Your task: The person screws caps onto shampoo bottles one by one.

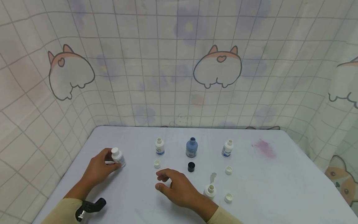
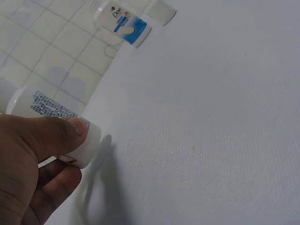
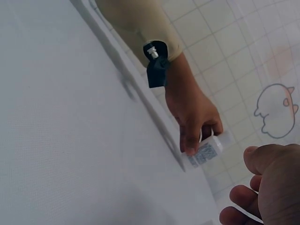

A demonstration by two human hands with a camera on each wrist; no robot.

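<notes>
At the left side of the table, my left hand point(image 1: 98, 168) grips a small white bottle point(image 1: 118, 158) between thumb and fingers. Its white cap is on, and the bottle leans slightly. The left wrist view shows my thumb across the small blue print on that bottle point(image 2: 89, 147). My right hand point(image 1: 180, 188) hovers over the middle front, fingers loosely bent and holding nothing. Beyond its fingertips lie a white cap point(image 1: 157, 164) and a black cap point(image 1: 191, 167). An uncapped white bottle point(image 1: 209, 192) stands beside the right wrist, partly hidden by it.
Farther back stand an uncapped white bottle point(image 1: 159, 148), a blue bottle point(image 1: 191, 149) and another white bottle point(image 1: 227, 149). Two more white caps lie at right, one farther back point(image 1: 228, 170) and one nearer point(image 1: 228, 198). A grey smear point(image 1: 213, 177) and a pink stain point(image 1: 265, 148) mark the table.
</notes>
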